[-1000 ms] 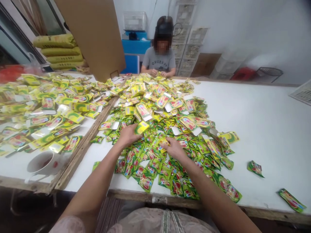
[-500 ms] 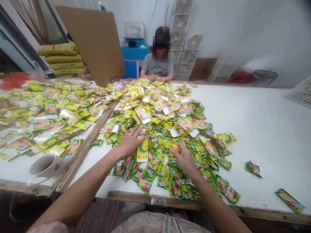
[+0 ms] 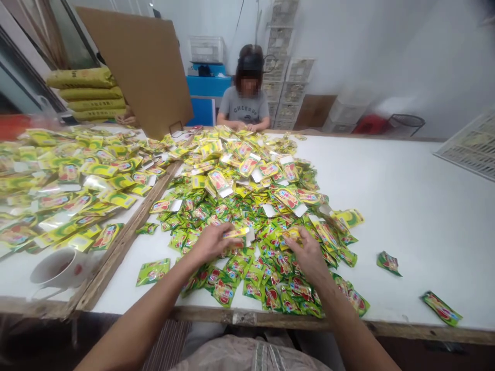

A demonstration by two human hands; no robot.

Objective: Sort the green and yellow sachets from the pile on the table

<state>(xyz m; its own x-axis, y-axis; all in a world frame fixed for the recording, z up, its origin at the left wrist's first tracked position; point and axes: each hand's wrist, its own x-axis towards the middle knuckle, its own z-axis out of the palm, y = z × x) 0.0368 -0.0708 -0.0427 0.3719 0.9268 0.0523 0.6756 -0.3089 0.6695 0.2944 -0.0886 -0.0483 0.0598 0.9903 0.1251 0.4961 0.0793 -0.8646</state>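
Note:
A big heap of small green and yellow packets [image 3: 247,206] covers the white table [image 3: 406,216] in front of me. My left hand [image 3: 211,242] is closed on a yellow packet [image 3: 236,233], held flat just above the heap. My right hand [image 3: 307,252] rests on the heap a little to the right, its fingers pinched on another small packet [image 3: 291,234]. Green sachets lie under both wrists near the table's front edge.
A second table [image 3: 23,268] on the left carries more packets and a white cup [image 3: 58,268]. A person in a grey shirt [image 3: 243,105] sits at the far end. Loose sachets [image 3: 389,262] [image 3: 441,308] lie at the right. A cardboard sheet [image 3: 143,67] leans behind.
My left hand closed on the yellow packet it had been reaching over and lifted it. My right hand slid slightly right. A green sachet now lies apart at the front left.

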